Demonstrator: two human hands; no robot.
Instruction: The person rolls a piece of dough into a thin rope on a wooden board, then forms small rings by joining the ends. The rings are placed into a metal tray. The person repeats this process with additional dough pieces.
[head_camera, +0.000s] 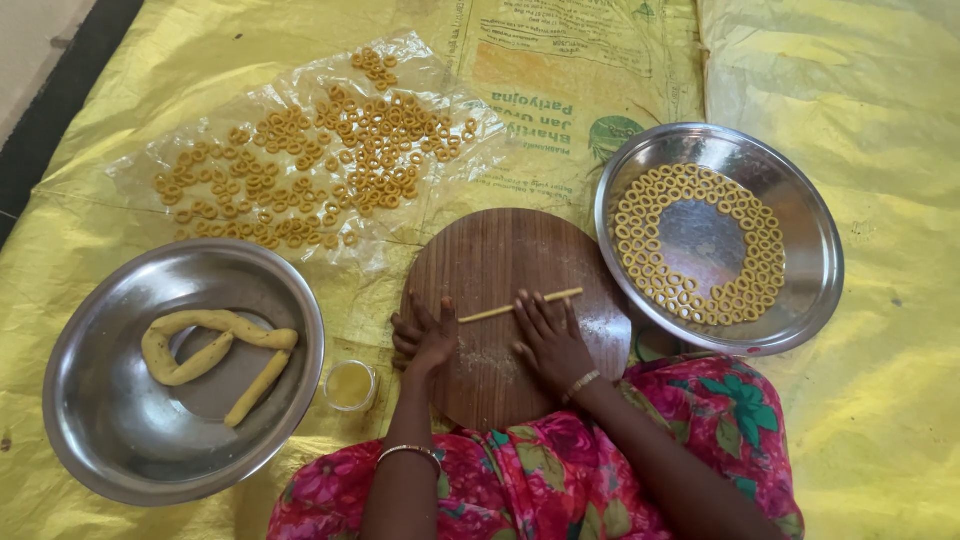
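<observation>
A flattened yellow sack (560, 90) is spread on the floor at the top centre, between the clear plastic sheet (300, 150) and the steel plate (815, 250). An orange rectangular panel with dark green print is shown on it, upside down from this view, and a round green emblem (612, 135) is printed near the plate's rim. The plastic sheet is plain and unprinted. No signs or screens are seen.
</observation>
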